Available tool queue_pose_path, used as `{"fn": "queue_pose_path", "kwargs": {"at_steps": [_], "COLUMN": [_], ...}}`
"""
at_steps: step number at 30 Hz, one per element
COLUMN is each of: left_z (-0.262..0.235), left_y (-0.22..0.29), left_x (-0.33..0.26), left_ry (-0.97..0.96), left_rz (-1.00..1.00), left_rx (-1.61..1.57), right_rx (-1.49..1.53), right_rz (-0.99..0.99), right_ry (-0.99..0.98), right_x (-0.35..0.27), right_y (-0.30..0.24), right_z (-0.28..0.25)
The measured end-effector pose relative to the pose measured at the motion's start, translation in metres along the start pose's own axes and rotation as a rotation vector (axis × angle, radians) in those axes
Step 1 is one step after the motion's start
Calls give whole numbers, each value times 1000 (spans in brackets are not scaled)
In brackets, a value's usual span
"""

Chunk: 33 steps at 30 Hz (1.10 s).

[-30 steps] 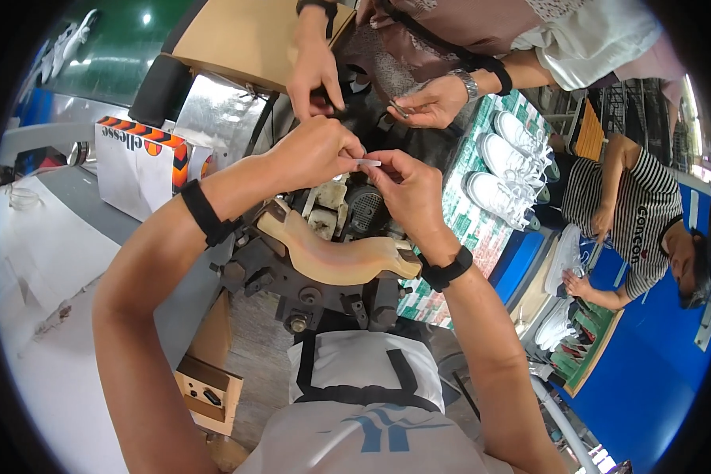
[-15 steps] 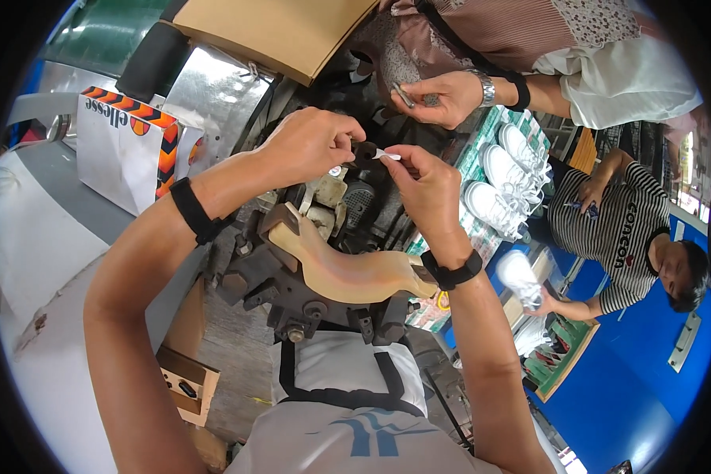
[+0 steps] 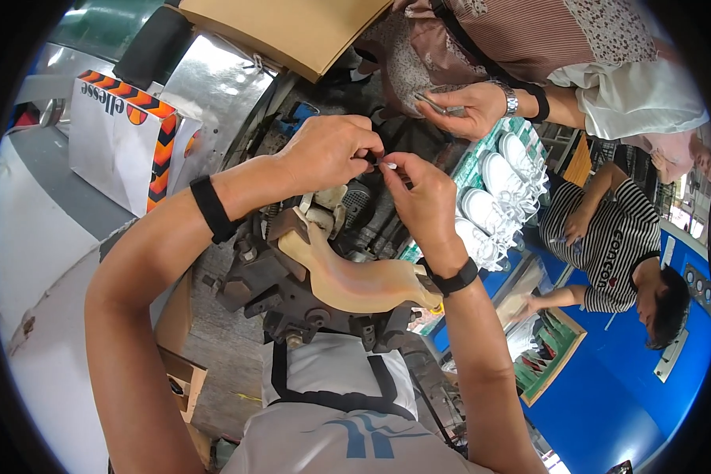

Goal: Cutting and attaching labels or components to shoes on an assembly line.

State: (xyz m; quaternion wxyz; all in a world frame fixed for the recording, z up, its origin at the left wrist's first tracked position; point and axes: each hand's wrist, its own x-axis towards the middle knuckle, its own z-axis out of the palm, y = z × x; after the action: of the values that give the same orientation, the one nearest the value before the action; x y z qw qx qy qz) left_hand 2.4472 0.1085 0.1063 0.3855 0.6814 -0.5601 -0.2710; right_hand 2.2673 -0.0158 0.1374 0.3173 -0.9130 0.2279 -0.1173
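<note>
My left hand [image 3: 328,154] is closed in a pinch on a small dark piece [image 3: 371,157], mostly hidden by the fingers. Thumb and fingers of my right hand [image 3: 425,197] pinch a small white piece [image 3: 389,165]. The two sets of fingertips meet, or nearly so, above a dark machine. Nearer to me, a curved yellowish pad [image 3: 347,283] lies across the machine's dark metal frame [image 3: 249,296], below both hands. Just beyond my right hand, another person's hand [image 3: 475,109] holds a slim grey metal piece [image 3: 433,103].
White shoes [image 3: 502,170] stand on a green-and-white surface at the right. A person in a striped shirt [image 3: 608,237] works beyond them. A white shoe box [image 3: 114,146] with an orange-and-black edge is at the left, and a cardboard box [image 3: 284,28] at the far side.
My hands have come together, bringing the white piece against or close to the dark one. The nearby person's hand has shifted right. The striped-shirt person's hand no longer shows a shoe.
</note>
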Motion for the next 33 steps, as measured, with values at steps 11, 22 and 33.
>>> {"fn": "queue_pose_path", "kwargs": {"at_steps": [11, 22, 33], "left_z": [7, 7, 1], "left_y": [0, 4, 0], "left_x": [4, 6, 2], "left_ry": [81, 89, 29], "left_rz": [6, -65, -220], "left_rx": [53, 61, -102], "right_rx": [-32, -171, -142], "right_rz": [1, -141, -89], "right_ry": [10, 1, -51], "right_x": [-1, 2, 7], "right_y": [-1, -5, -6], "right_z": [3, 4, 3]}}
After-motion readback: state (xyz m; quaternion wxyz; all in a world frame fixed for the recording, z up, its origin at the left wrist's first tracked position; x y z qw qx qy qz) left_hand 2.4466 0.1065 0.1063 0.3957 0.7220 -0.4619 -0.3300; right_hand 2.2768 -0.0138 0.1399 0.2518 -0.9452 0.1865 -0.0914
